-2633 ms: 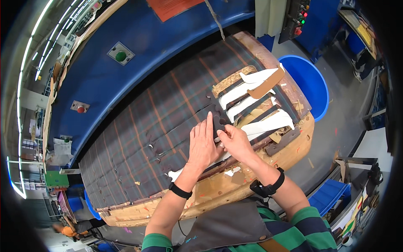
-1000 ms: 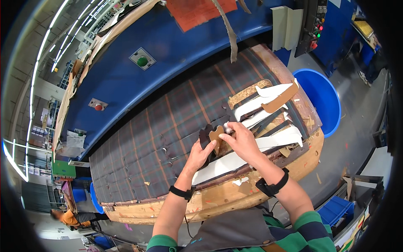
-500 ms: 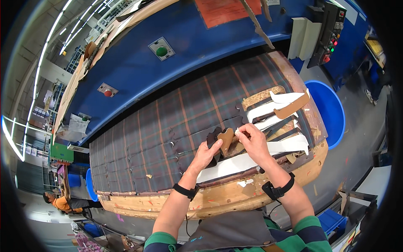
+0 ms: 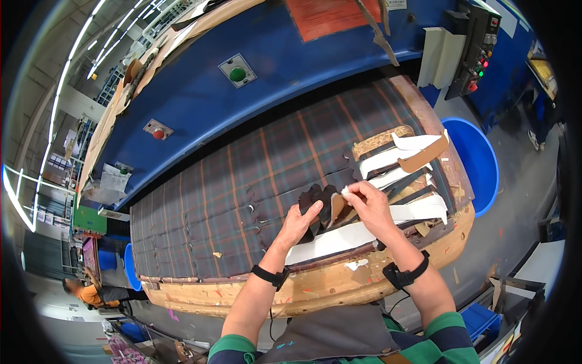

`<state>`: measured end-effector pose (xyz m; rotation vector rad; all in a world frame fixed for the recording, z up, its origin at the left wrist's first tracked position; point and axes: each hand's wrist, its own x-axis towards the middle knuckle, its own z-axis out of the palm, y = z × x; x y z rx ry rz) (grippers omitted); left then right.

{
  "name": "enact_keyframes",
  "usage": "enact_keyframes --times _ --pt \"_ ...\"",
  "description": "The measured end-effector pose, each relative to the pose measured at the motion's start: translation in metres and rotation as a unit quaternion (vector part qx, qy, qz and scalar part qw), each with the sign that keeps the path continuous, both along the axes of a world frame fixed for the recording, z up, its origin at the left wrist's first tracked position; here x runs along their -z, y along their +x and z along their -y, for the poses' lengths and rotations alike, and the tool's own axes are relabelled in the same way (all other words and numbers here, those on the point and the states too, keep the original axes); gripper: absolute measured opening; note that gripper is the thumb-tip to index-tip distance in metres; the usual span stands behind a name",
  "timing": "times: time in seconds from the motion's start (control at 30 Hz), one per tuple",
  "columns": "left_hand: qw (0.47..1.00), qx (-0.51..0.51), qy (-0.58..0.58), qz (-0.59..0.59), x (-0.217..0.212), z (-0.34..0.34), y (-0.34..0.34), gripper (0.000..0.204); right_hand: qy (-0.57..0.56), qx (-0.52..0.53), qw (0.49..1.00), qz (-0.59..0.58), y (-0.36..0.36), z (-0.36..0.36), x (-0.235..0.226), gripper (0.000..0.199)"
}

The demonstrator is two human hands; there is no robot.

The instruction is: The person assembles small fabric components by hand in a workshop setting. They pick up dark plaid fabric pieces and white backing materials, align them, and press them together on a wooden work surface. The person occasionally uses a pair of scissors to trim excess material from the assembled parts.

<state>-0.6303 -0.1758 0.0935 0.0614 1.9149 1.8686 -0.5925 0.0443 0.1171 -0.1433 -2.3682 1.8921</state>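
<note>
Over the front right of a dark plaid sheet, my left hand is closed on several thin, scalloped cut pieces, dark with a brown one at their right. Its thumb presses on them from the near side. Close by on the right, my right hand pinches a small white scrap between thumb and fingertips. Below both hands lies a long white strip. How many pieces the left hand grips is hard to tell, as they overlap.
White strips and a brown strip lie at the bed's right end. Beyond it stands a blue bin. A blue machine beam with green and red buttons spans the far side. The wooden edge runs nearest me.
The brown piece has turned and shows narrower, with more of a dark scalloped piece beside it. Both hands remain almost where they were; the right still pinches the white scrap.
</note>
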Motion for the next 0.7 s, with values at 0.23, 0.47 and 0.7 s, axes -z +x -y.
enact_keyframes --times 0.23,0.47,0.7 --pt "0.997 0.029 -0.053 -0.051 0.003 0.004 0.003 0.043 0.14 0.02 0.976 -0.162 0.009 -0.006 -0.032 0.023" --pt "0.99 0.036 -0.077 -0.113 -0.012 0.003 0.01 0.05 -0.023 -0.087 0.996 0.009 -0.011 0.002 -0.021 0.017" --pt "0.969 0.063 -0.087 -0.221 -0.011 -0.012 0.01 0.041 -0.076 -0.063 0.993 -0.064 -0.013 0.026 -0.021 0.015"
